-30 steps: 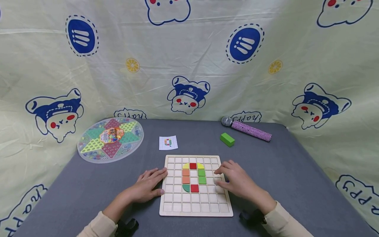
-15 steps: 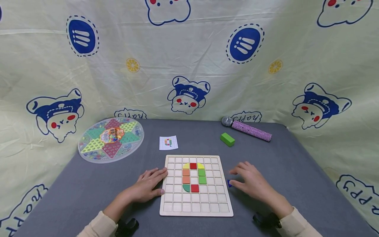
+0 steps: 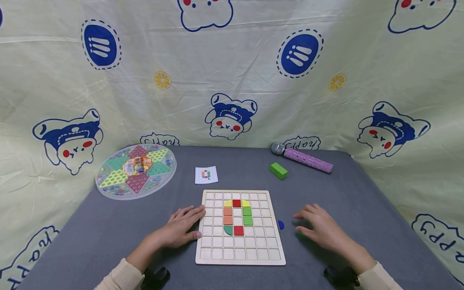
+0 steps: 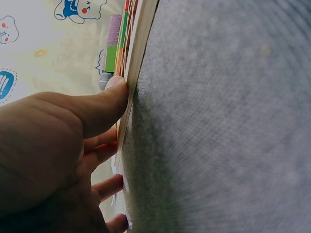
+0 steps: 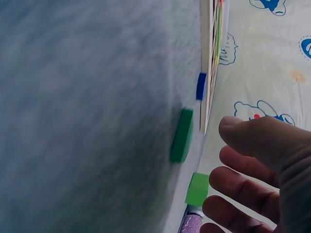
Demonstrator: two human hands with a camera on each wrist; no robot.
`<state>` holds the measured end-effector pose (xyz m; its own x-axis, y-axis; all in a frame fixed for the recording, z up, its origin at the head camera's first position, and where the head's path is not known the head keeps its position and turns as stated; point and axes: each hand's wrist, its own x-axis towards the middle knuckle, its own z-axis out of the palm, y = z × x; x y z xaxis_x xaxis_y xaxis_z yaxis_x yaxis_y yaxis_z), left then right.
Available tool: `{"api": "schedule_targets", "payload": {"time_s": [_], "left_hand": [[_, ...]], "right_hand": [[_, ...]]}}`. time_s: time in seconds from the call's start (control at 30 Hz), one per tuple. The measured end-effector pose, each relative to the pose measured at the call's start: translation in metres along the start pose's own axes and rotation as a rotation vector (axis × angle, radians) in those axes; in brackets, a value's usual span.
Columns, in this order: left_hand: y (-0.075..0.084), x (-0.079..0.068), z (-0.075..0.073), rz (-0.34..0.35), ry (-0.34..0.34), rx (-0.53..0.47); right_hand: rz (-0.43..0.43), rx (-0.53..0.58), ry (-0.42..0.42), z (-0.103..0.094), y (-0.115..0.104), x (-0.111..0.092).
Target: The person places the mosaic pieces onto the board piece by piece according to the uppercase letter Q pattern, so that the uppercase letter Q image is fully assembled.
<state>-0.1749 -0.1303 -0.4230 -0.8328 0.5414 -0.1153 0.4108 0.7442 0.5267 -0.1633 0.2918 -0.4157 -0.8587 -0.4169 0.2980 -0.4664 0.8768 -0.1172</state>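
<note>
A square wooden grid board (image 3: pixel 239 254) lies on the table, with several coloured pieces set in its cells. Among them are red squares (image 3: pixel 238 230), orange squares (image 3: pixel 227 220), green squares (image 3: pixel 247 220), yellow rounded pieces (image 3: pixel 245 203) and a teal quarter-circle (image 3: pixel 228 230). My left hand (image 3: pixel 182 226) rests on the board's left edge, thumb and fingertips at the rim. Just off the right edge lies a small blue rounded piece (image 3: pixel 281 224). Beyond it my right hand (image 3: pixel 322 227) hovers, fingers loosely bent and holding nothing. Near that hand sits a dark green piece (image 5: pixel 182 136), mostly hidden in the head view.
Behind the board lies a small printed card (image 3: pixel 206 175) with a coloured pattern. A light green block (image 3: pixel 278 171) and a glittery purple microphone (image 3: pixel 307 159) are at the back right. At the back left is a round star-patterned game board (image 3: pixel 135 171). A printed curtain (image 3: pixel 232 60) hangs behind.
My right hand has moved right, from over the board's right edge to beyond the blue piece, leaving that piece uncovered. The left hand has stayed on the board's edge.
</note>
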Motion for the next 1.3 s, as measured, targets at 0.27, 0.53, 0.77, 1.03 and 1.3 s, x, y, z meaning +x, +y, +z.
{"api": "schedule_targets", "payload": {"time_s": [0.27, 0.53, 0.77, 1.03, 1.3], "left_hand": [[0.000, 0.001, 0.001, 0.000, 0.003, 0.002], [0.000, 0.001, 0.002, -0.017, -0.002, 0.004], [0.000, 0.001, 0.001, -0.017, 0.001, 0.004], [0.001, 0.000, 0.000, -0.010, -0.008, -0.006], [0.001, -0.001, 0.000, 0.001, 0.001, 0.000]], "right_hand": [[0.055, -0.017, -0.054, -0.003, 0.010, -0.009], [0.093, -0.054, -0.123, -0.003, 0.016, -0.014], [0.138, -0.055, -0.178, -0.003, 0.014, -0.014], [0.104, -0.021, -0.195, -0.001, 0.009, -0.011], [0.058, 0.015, -0.198, 0.001, 0.003, -0.009]]}}
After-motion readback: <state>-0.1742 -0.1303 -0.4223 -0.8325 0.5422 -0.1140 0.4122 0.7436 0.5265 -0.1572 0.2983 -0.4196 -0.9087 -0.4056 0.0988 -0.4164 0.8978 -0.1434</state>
